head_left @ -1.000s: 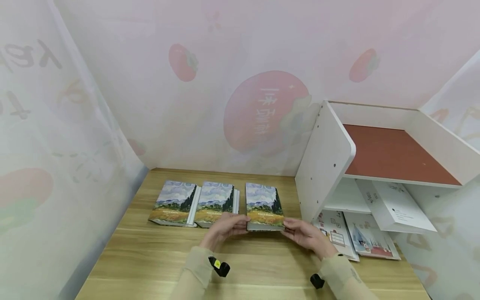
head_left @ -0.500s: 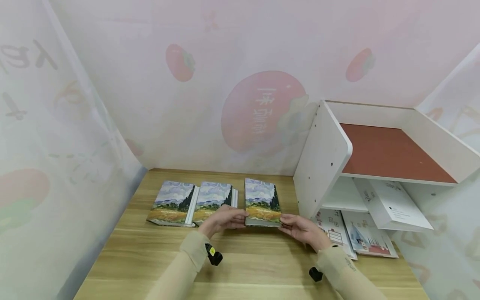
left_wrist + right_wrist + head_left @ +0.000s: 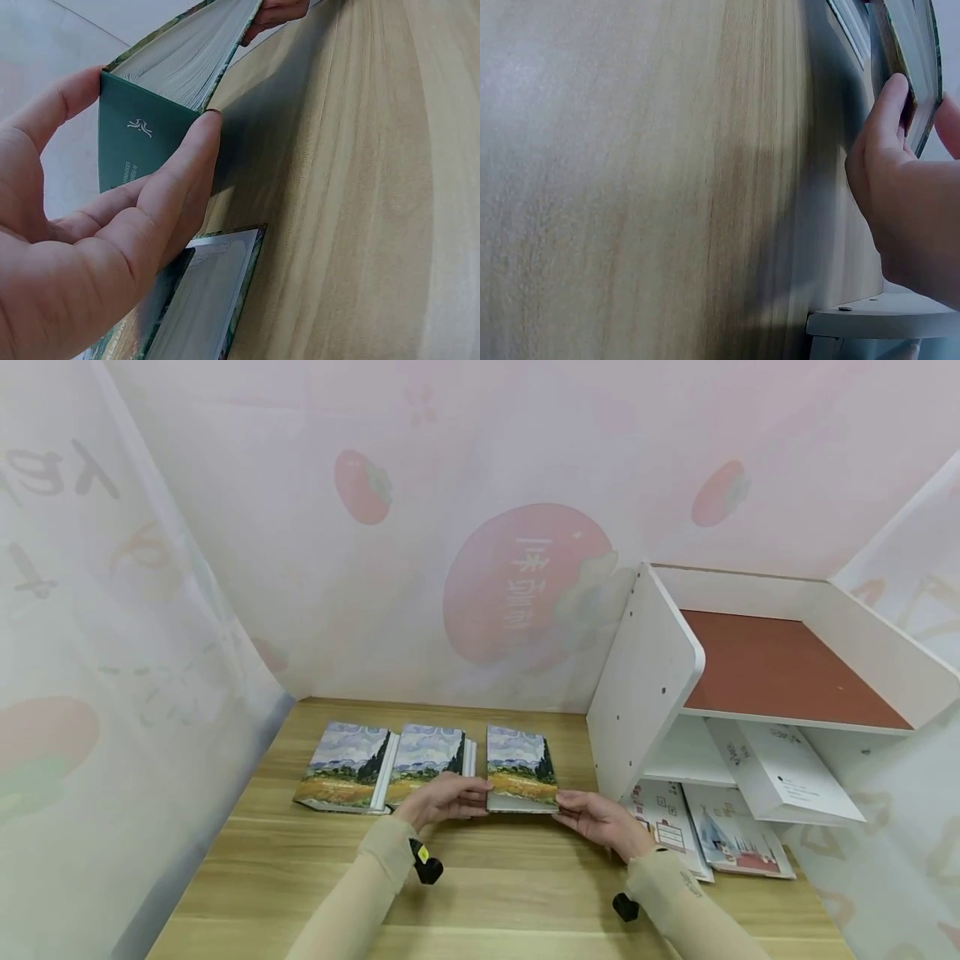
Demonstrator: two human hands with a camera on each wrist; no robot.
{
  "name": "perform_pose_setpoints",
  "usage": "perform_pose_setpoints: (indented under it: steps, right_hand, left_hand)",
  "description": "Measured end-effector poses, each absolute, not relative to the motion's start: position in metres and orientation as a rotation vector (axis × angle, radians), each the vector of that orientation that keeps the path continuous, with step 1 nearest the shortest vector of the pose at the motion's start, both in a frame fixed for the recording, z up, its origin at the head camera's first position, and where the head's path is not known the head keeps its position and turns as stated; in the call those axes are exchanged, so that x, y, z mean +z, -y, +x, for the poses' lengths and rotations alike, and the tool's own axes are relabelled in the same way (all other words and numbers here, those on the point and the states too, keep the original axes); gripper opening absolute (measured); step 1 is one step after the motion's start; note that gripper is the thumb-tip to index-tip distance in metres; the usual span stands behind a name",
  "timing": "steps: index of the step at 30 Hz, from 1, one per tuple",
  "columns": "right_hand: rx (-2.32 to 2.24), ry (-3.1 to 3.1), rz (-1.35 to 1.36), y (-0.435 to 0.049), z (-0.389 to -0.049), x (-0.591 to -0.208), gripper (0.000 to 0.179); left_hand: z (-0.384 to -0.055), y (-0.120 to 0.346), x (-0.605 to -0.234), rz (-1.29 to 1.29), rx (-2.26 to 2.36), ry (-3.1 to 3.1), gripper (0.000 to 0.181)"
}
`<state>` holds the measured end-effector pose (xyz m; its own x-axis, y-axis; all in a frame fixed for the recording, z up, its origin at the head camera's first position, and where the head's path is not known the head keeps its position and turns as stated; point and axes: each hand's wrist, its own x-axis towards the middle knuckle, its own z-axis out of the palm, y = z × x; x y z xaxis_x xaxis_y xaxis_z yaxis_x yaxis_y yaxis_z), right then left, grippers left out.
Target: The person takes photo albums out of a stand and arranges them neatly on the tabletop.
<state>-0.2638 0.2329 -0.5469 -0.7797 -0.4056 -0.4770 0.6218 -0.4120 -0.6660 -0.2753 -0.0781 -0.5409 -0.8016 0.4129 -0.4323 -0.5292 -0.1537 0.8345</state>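
Observation:
A hardcover book (image 3: pixel 517 764) with a painted landscape of wheat field, dark trees and cloudy sky is held between the two hands. My left hand (image 3: pixel 447 796) pinches its left side, where the left wrist view shows a dark green spine (image 3: pixel 135 127) with thumb and fingers on opposite covers. At the lower right corner, my right hand (image 3: pixel 600 821) pinches the covers, seen also in the right wrist view. The book's page block faces the left wrist camera, and its shadow falls on the wood beside it.
Two matching sets of landscape-covered books, one far left (image 3: pixel 345 768) and one nearer (image 3: pixel 426 760), lie left of the held book. A white shelf unit (image 3: pixel 648 677) with a reddish-brown top stands right, holding a white box-like volume (image 3: pixel 802 772) and illustrated books (image 3: pixel 738 831) below.
The held book has shifted slightly left, along with both hands. Its far edge rose about half a second ago and is lower again now. The other books stay put.

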Motion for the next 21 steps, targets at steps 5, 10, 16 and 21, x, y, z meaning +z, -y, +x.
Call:
perform_pose_setpoints:
  steps: [5,10,16,21]
  right_hand:
    - [-2.214,-1.176,0.349,-0.233,-0.267,-0.55,0.046]
    - [-2.201,-1.205,0.355,-0.233,-0.27,-0.555,0.052]
    - [-2.189,-1.286,0.368,-0.231,-0.272,-0.558,0.054]
    - [-2.178,-1.348,0.397,-0.228,-0.273,-0.559,0.054]
  left_hand:
    - [-0.281,0.076,-0.54,-0.135,1.989,-1.514,0.041]
    - [-0.282,0.075,-0.536,-0.123,1.967,-1.502,0.04]
    - [-0.283,0.077,-0.537,-0.093,1.952,-1.519,0.036]
    - [-0.284,0.076,-0.541,-0.078,1.919,-1.581,0.032]
